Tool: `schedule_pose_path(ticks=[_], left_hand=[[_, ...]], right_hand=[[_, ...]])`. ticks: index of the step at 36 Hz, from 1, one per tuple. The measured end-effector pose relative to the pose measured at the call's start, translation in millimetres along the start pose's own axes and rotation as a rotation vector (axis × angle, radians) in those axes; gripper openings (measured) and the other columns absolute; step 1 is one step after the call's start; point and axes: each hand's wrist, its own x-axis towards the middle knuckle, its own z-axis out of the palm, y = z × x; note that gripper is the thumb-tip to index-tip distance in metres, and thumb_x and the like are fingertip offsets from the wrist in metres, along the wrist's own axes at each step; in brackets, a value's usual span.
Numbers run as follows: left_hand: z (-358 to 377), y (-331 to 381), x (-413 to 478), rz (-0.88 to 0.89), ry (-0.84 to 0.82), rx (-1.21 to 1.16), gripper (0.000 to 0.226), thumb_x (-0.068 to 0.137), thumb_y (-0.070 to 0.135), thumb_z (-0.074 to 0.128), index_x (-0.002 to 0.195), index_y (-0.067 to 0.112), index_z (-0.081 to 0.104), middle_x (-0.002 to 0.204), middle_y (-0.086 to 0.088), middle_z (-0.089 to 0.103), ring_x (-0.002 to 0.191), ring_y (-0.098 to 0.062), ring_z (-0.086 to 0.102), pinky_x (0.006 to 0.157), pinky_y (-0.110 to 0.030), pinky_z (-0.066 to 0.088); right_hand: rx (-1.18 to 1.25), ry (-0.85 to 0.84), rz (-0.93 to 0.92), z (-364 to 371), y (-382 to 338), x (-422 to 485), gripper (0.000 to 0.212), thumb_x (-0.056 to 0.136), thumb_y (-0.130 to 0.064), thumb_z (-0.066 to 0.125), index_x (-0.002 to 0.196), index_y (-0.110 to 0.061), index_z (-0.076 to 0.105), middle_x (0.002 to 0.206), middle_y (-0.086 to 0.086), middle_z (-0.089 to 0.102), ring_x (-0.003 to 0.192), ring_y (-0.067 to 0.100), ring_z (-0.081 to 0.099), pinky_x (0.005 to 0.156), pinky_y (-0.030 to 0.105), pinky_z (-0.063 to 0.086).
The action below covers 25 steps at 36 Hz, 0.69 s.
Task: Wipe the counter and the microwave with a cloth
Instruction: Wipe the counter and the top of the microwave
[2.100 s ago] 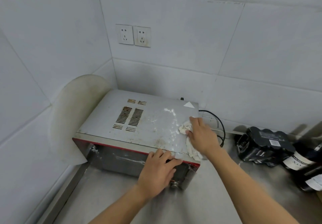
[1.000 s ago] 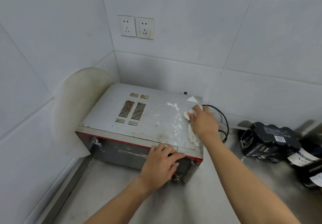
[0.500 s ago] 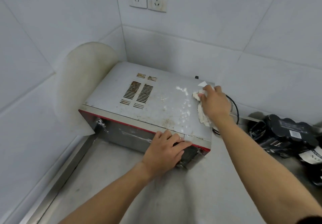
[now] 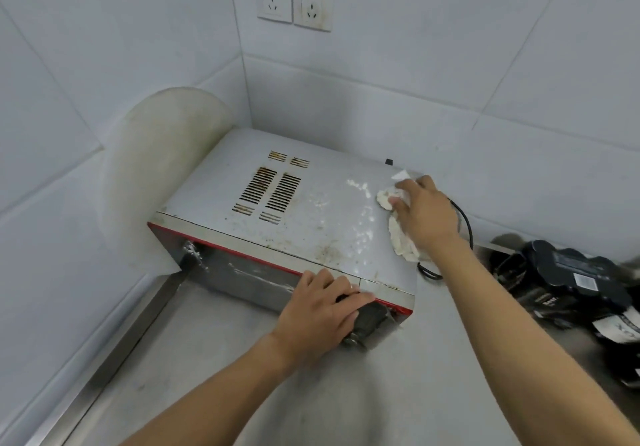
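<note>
Microwave (image 4: pixel 311 203) top is being wiped. Cloth (image 4: pixel 398 237) is gripped and pressed at its right rear by the right hand (image 4: pixel 426 213); the front edge is braced by the flat left hand (image 4: pixel 318 314). Leftward residue (image 4: pixel 358 185) is judged next.

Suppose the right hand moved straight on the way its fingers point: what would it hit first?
Likely the white smears on the microwave top, just ahead of the right hand and its cloth; past them, the tiled wall, though depth is unclear.
</note>
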Motion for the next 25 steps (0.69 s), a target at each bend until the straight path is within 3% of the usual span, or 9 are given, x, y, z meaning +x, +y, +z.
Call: schedule_pose_path(ticks=[5,13,19,25], left_hand=[[7,-3,-3,0.032,0.049,-0.003,0.030,0.099,0.031,0.062,0.129,0.030,0.067,0.109,0.009,0.061,0.089,-0.016,0.050,0.076,-0.033,0.041],[10,-6,-2,0.030,0.059,-0.026,0.031,0.096,0.031,0.067,0.127,0.032,0.070,0.114,0.009,0.060,0.088,-0.017,0.051,0.073,-0.034,0.042],[7,-8,-7,0.031,0.003,-0.014,0.036,0.099,0.036,0.068,0.135,0.033,0.062,0.121,0.010,0.054,0.096,-0.015,0.047,0.081,-0.031,0.038],[7,-5,-7,0.022,0.006,-0.013,0.036,0.100,0.035,0.059,0.136,0.031,0.062,0.117,0.008,0.063,0.094,-0.017,0.051,0.079,-0.033,0.045]], right_hand=[[-0.007,0.122,-0.087,14,5,-27,0.036,0.101,-0.040,0.060,0.133,-0.024,0.062,0.136,0.012,0.055,0.105,0.040,0.059,0.082,0.046,0.053],[-0.107,0.082,0.215,22,4,68,0.035,0.104,-0.032,0.047,0.132,-0.012,0.054,0.130,0.021,0.048,0.111,0.045,0.052,0.092,0.051,0.043],[-0.108,0.042,0.099,16,9,61,0.035,0.105,-0.029,0.051,0.136,-0.016,0.059,0.133,0.020,0.048,0.111,0.045,0.052,0.091,0.050,0.043],[0.001,0.023,-0.061,2,-2,-16,0.035,0.101,-0.034,0.061,0.134,-0.021,0.063,0.132,0.014,0.052,0.105,0.042,0.058,0.085,0.048,0.053]])
